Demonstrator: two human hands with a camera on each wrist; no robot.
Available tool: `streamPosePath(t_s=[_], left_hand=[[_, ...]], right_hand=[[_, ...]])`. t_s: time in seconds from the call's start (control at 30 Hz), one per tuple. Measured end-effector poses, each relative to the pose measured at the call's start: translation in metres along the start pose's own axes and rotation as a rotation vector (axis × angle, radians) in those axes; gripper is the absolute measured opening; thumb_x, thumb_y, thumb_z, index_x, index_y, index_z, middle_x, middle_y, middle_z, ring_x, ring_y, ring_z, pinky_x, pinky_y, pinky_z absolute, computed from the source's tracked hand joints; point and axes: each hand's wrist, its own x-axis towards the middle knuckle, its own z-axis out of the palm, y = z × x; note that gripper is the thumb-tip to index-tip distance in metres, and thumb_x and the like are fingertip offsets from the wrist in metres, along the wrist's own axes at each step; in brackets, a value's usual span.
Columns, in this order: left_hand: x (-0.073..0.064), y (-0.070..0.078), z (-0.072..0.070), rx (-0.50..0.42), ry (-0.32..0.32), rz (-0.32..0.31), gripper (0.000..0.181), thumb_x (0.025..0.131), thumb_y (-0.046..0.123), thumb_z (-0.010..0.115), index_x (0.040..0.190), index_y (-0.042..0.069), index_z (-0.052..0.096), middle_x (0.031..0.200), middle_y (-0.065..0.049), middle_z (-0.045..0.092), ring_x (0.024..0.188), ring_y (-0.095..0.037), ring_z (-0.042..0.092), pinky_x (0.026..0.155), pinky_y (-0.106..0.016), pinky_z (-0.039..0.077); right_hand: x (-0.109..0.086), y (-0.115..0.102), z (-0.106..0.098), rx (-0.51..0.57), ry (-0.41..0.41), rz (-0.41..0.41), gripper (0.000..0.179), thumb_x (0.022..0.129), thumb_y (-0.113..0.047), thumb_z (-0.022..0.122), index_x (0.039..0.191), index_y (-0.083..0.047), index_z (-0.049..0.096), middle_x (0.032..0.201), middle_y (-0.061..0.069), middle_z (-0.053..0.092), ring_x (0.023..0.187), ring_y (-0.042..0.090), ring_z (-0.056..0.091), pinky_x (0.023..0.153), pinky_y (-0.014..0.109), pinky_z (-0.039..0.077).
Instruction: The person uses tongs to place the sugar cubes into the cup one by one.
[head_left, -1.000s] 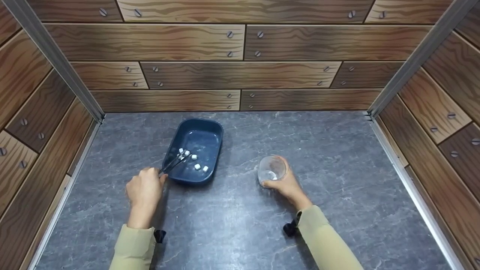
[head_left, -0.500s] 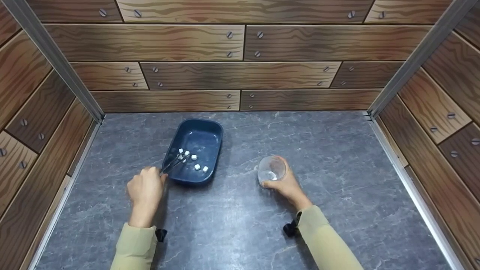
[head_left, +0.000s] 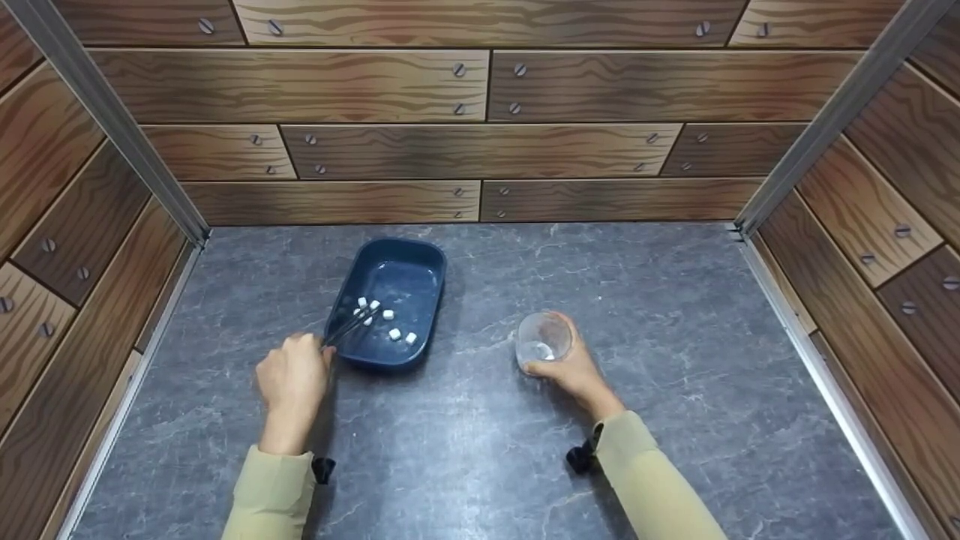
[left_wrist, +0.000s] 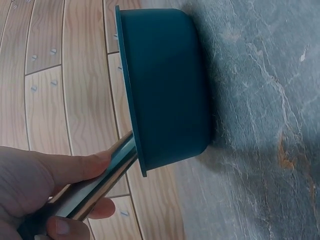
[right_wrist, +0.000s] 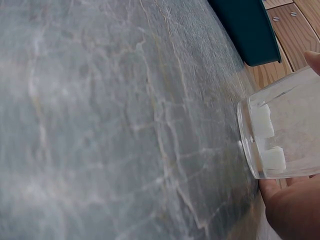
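Note:
My left hand (head_left: pixel 291 384) grips metal tongs (head_left: pixel 343 330), thumb on one side and fingers curled on the other in the left wrist view. The tongs reach over the near left rim of a dark blue rectangular dish (head_left: pixel 405 279), their tips among several small white cubes (head_left: pixel 395 334). Whether a cube is pinched between the tips I cannot tell. To the right, my right hand (head_left: pixel 576 371) holds a clear glass (head_left: pixel 541 335), fingers and thumb around its sides. White cubes (right_wrist: pixel 274 158) lie at the bottom of the glass in the right wrist view.
A grey marbled tabletop (head_left: pixel 465 450) carries the dish and the glass, with a stretch of surface between them. Wood-patterned panels (head_left: pixel 390 150) wall in the back and both sides, with metal strips (head_left: pixel 832 405) along the side edges.
The tongs' two arms have drawn closer together among the cubes, and my left hand has shifted very slightly right. My right hand and the glass have stayed put.

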Motion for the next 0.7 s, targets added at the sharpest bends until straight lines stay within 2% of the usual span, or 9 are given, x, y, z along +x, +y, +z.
streamPosePath(t_s=[0.37,0.7], left_hand=[[-0.002,-0.0003,-0.0012,-0.02,0.006,0.013,0.021,0.087,0.021,0.075,0.085,0.001,0.072,0.08,-0.021,0.067,0.064,-0.047,0.063,0.051,-0.06,0.046],[-0.0079,0.0012,-0.007,-0.048,0.056,0.037,0.019,0.086,0.022,0.077,0.088,0.003,0.075,0.078,-0.017,0.066,0.06,-0.046,0.062,0.048,-0.059,0.045]], right_hand=[[0.0001,0.0003,-0.0002,0.032,-0.015,-0.007,0.102,0.059,0.006,0.089,0.145,-0.007,0.037,0.141,0.019,0.045,0.13,0.032,0.042,0.11,0.042,0.028],[0.0005,0.0003,-0.0006,-0.003,-0.001,0.005,0.101,0.058,0.003,0.09,0.145,-0.009,0.039,0.141,0.017,0.045,0.129,0.032,0.042,0.109,0.042,0.029]])
